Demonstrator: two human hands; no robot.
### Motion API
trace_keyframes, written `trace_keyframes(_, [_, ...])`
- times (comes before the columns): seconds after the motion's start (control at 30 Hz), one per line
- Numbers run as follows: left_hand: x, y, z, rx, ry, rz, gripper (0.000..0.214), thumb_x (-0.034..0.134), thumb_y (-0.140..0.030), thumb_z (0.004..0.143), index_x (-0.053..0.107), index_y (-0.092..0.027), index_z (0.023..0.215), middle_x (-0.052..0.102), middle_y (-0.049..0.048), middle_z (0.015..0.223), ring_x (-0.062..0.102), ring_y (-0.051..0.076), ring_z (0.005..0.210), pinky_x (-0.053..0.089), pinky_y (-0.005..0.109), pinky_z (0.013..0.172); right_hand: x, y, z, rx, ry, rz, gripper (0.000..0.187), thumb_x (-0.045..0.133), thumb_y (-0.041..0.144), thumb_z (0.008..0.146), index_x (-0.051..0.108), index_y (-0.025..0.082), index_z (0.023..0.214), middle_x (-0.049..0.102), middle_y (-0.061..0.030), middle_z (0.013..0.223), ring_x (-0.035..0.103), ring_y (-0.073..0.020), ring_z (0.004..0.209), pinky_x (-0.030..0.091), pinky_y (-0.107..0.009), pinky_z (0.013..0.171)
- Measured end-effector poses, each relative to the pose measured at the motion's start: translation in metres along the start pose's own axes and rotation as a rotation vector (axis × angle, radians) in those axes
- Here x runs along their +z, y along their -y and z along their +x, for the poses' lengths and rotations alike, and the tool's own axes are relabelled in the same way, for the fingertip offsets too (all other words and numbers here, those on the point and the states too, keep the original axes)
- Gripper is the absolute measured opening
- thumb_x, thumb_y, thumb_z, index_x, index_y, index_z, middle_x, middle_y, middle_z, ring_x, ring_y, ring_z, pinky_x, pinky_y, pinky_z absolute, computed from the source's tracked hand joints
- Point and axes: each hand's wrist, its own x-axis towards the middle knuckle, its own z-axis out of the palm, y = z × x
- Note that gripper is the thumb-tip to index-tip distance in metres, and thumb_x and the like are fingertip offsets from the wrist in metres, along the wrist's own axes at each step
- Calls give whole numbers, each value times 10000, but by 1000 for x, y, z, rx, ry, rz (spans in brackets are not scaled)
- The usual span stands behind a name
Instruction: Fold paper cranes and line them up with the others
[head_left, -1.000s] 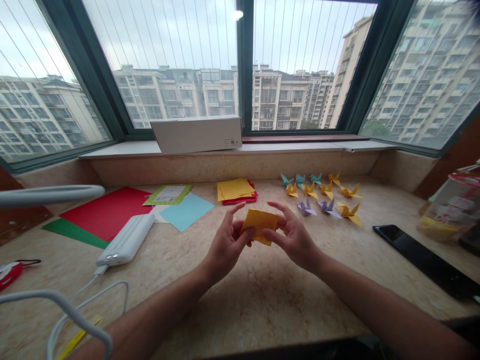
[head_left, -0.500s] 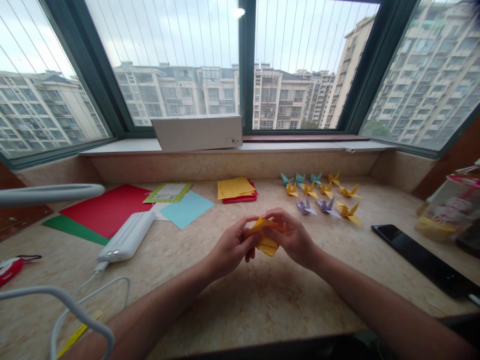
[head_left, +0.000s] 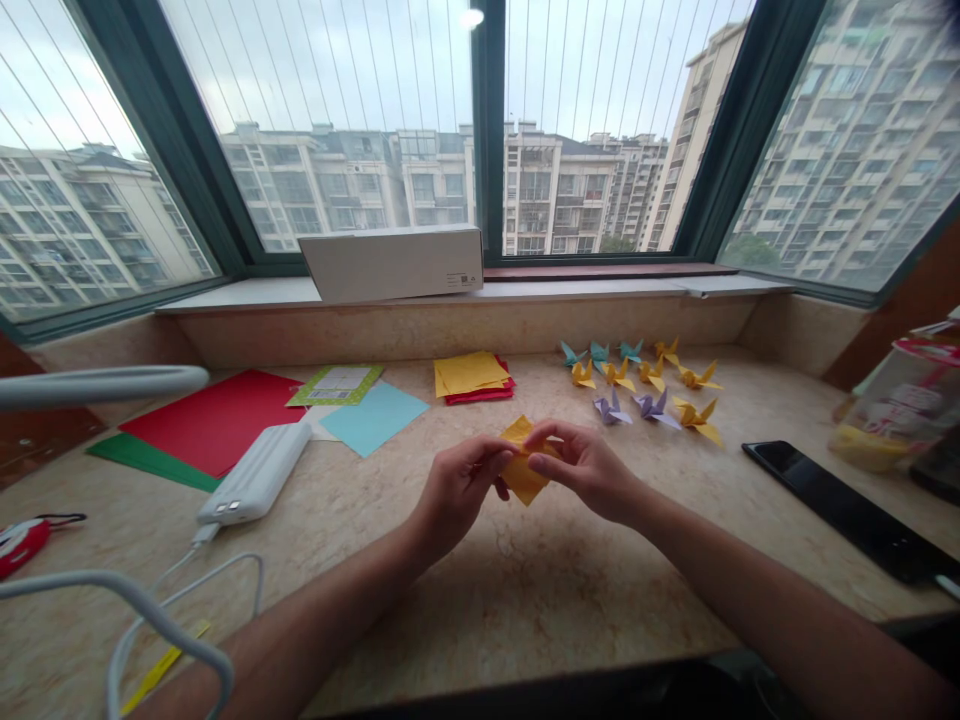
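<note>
A folded piece of yellow origami paper [head_left: 526, 482] is held above the middle of the counter, its diamond shape partly covered by fingers. My left hand [head_left: 466, 490] pinches its left side between thumb and fingers. On the right side, my right hand [head_left: 585, 468] grips the paper with the thumb in front and fingers behind the top edge. Beyond my right hand stand several finished paper cranes: yellow ones [head_left: 699, 420], purple ones [head_left: 654, 406] and teal ones [head_left: 600, 356]. Past my hands lies a stack of yellow paper squares [head_left: 469, 377] on red ones.
Left of my hands lie a light blue sheet [head_left: 379, 418], red paper [head_left: 214, 420], green paper [head_left: 150, 460] and a white power bank [head_left: 259, 472] with its cable. A black phone [head_left: 840, 505] and a plastic jar [head_left: 892, 405] are on the right. A white box [head_left: 394, 265] rests on the sill.
The yellow paper has turned and now shows a flatter diamond, with its top corner above my fingers. Both hands have shifted their hold slightly.
</note>
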Motion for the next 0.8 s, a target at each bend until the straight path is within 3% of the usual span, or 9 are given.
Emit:
trace_keyframes(0.23, [1,-7,-1,-72,0,-116,306,563,-385,925,514,-165,1131,661,7,709,645,137,563,557,258,516,-1,-5,3,-76,-147,-74,167,721,335,810,692,204,911,669,-35,957,651,-170,876,550,-311,800])
trace_keyframes(0.5, [1,-8,-1,-98,14,-136,249,605,-354,901,585,-136,1019,651,11,648,636,132,546,556,267,543,-5,-4,3,-166,-187,-169,146,660,336,850,726,217,902,651,-56,1000,642,-192,929,564,-334,830])
trace_keyframes(0.63, [3,-9,0,-163,21,-171,270,610,-396,891,521,-152,963,650,8,672,647,142,546,561,267,508,-2,-7,1,-184,-117,-158,108,638,296,872,703,220,914,644,-51,993,640,-185,918,555,-337,824])
trace_keyframes(0.8, [4,-5,1,-242,101,-186,553,620,-410,883,339,-210,1315,666,-11,714,624,134,487,521,234,440,3,-14,0,-176,-119,-150,227,650,296,870,630,248,1091,658,-53,1022,654,-193,926,553,-346,808])
